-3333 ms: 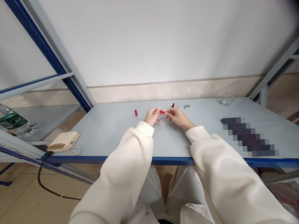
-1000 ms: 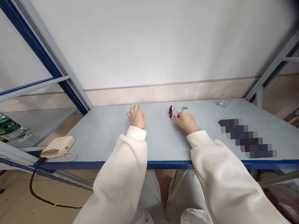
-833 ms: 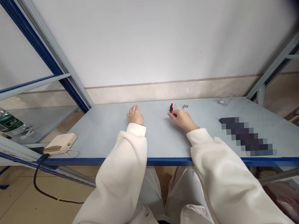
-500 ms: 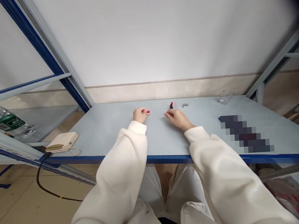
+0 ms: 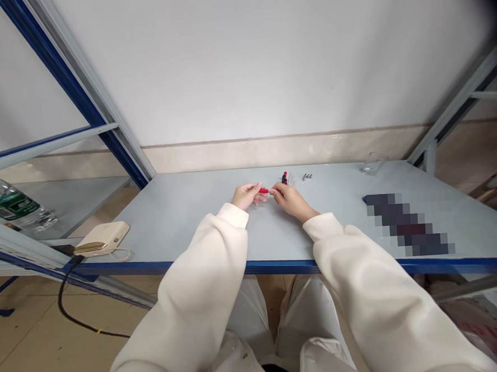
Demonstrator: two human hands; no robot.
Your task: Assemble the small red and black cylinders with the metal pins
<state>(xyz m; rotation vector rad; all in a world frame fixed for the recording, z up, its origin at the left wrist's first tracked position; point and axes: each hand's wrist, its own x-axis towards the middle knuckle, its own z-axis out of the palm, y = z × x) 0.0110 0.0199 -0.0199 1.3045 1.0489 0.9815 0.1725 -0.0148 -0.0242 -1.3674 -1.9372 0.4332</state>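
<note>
My left hand point(image 5: 246, 196) and my right hand point(image 5: 288, 199) meet over the middle of the grey table point(image 5: 192, 223). Between their fingertips is a small red cylindrical piece point(image 5: 264, 190); the left fingers pinch it and the right fingertips touch its other end. Just beyond the right hand a small red-and-black part point(image 5: 284, 177) stands on the table. A few small silver metal pieces point(image 5: 307, 177) lie to its right. Both arms wear cream sleeves.
A cream device with a cable point(image 5: 102, 239) lies at the table's left front corner. A clear glass point(image 5: 372, 165) sits at the far right, near a blurred dark patch point(image 5: 406, 224). A water bottle point(image 5: 9, 203) lies on the left shelf. Blue-grey frame posts flank the table.
My left hand picked up the red piece from the left part of the table and carried it right. My right hand left the red-and-black part and came in to meet it.
</note>
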